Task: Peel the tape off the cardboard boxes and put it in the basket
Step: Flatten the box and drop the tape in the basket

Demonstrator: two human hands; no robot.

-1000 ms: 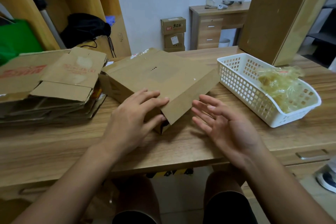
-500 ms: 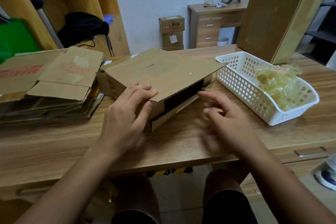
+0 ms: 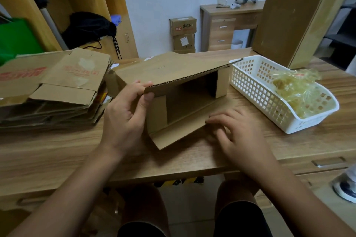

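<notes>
A brown cardboard box (image 3: 173, 71) lies on the wooden desk with its near end open toward me. My left hand (image 3: 125, 119) pinches the near left corner of the raised top flap, thumb under and fingers on top. My right hand (image 3: 237, 134) lies flat, its fingers pressing the right end of the bottom flap (image 3: 173, 134) onto the desk. A white plastic basket (image 3: 269, 100) stands to the right of the box and holds a crumpled wad of yellowish clear tape (image 3: 296, 90). No tape shows on the box faces I can see.
A stack of flattened cardboard boxes (image 3: 52, 84) lies at the left. A tall cardboard box (image 3: 292, 23) stands behind the basket. Shelves with a black bag (image 3: 88, 27) fill the back left. The desk's front edge (image 3: 173, 171) is close to my knees.
The box's top flap has been lifted by my left hand, opening the near end. My right hand has dropped from hovering beside the box onto the bottom flap.
</notes>
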